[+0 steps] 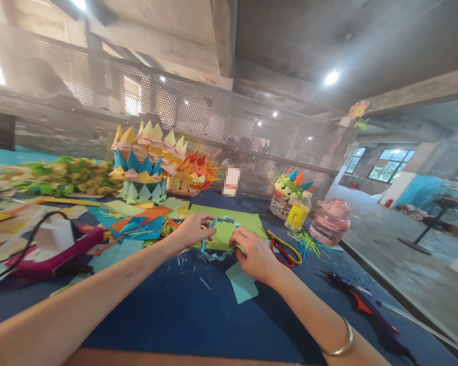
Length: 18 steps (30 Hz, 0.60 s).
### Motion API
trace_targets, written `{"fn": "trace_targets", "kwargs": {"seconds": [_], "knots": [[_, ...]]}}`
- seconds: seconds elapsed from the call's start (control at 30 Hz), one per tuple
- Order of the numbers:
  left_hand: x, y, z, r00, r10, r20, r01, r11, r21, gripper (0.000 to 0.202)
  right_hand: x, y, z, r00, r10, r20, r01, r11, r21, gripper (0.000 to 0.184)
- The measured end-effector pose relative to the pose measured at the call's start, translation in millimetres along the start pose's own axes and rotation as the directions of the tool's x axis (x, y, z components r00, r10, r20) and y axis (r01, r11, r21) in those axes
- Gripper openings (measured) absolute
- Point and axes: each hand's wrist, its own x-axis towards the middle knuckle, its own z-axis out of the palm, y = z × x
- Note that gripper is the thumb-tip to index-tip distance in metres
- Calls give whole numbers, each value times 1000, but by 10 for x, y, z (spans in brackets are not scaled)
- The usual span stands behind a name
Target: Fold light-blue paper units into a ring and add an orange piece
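Note:
Both my hands hold a ring of folded light-blue paper points (220, 223) above a green paper sheet (248, 219) on the dark blue table. My left hand (194, 230) pinches the ring's left side, fingers closed on it. Gripping the ring's right side is my right hand (254, 252), its fingers curled. A small light-blue paper square (241, 284) lies just below my right hand. Red and yellow scissors (284, 249) lie right beside my right hand.
Tall folded-paper baskets (145, 162) and a smaller one (288, 190) stand at the back. A yellow glue bottle (297, 213), a pink jar (330, 223), a dark glue gun (366, 305) and a pink tool (53, 249) lie around. The table edge drops off at right.

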Motion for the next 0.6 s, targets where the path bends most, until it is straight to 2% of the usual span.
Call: {"fn": "trace_targets", "kwargs": {"seconds": [0.13, 0.37, 0.47, 0.6], "knots": [[-12, 4, -6, 1000, -3, 28, 1, 996, 93, 41, 9, 55, 25, 999, -31, -11, 31, 999, 16, 27], [-53, 117, 33, 995, -75, 61, 63, 983, 175, 21, 10, 250, 63, 996, -52, -74, 55, 998, 37, 27], [-7, 96, 54, 990, -125, 65, 111, 976, 190, 21, 11, 262, 60, 994, -65, -91, 68, 997, 31, 28], [54, 36, 52, 982, -177, 61, 164, 969, 185, 30, -16, 176, 21, 989, -112, -97, 115, 993, 29, 41]]}}
